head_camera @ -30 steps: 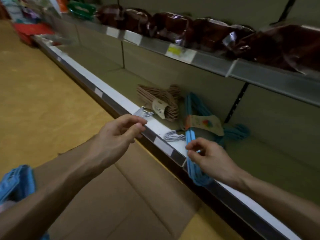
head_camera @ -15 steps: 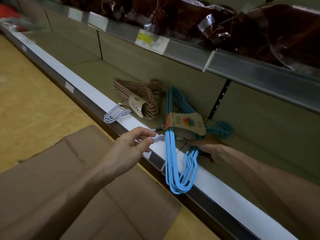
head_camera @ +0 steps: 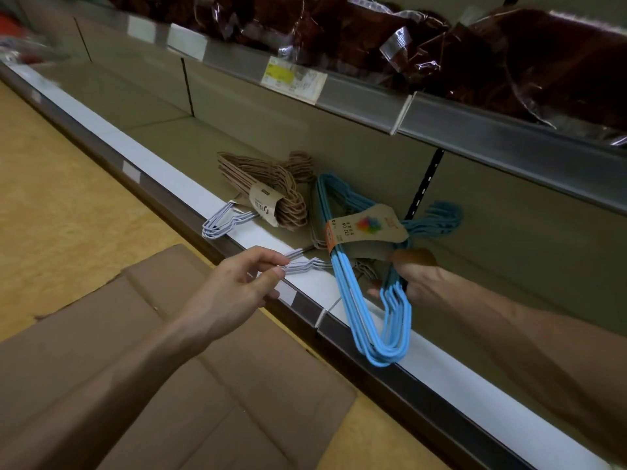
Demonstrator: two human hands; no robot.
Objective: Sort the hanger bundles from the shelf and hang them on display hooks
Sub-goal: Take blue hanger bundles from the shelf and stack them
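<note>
Two arms reach out: left hand (head_camera: 234,286) pinches white hanger hooks (head_camera: 305,264); right hand (head_camera: 412,279), half hidden, grips the blue hanger bundle (head_camera: 366,300).

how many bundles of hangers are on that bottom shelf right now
4. Tan bundle lies toward the shelf's back; a white bundle pokes out beneath it; blue bundle is in the right hand; another white bundle meets the left hand. More may be hidden.
</note>
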